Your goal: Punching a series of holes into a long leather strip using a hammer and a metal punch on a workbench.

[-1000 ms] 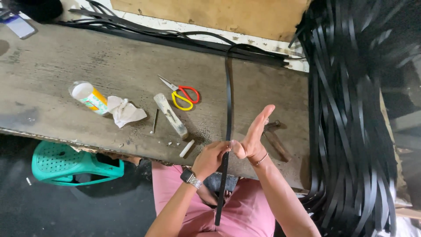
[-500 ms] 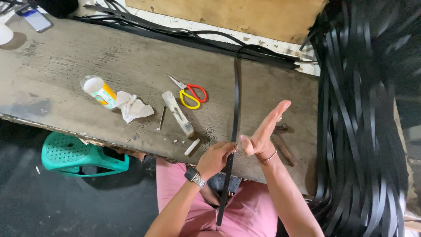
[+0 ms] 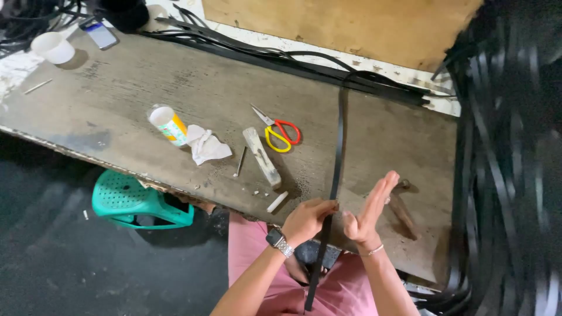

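While the left hand (image 3: 307, 219) pinches a long black strap (image 3: 338, 152) at the near edge of the desk (image 3: 117, 99), its grip clamped on the strap, the right hand (image 3: 370, 212) stands just beside it with fingers straight and flat, grip apart, holding nothing. The strap runs from lower centre of the frame, over the pink lap, up to the desk's far edge. Left of it lie red-and-yellow scissors (image 3: 280, 133), a pale wooden block (image 3: 262, 157), a crumpled cloth (image 3: 206, 145) and a tipped cup (image 3: 168, 124). Bare desk lies between strap and the black strap bundle (image 3: 509, 175) at right. A green stool (image 3: 137, 202) sits below the desk's edge.
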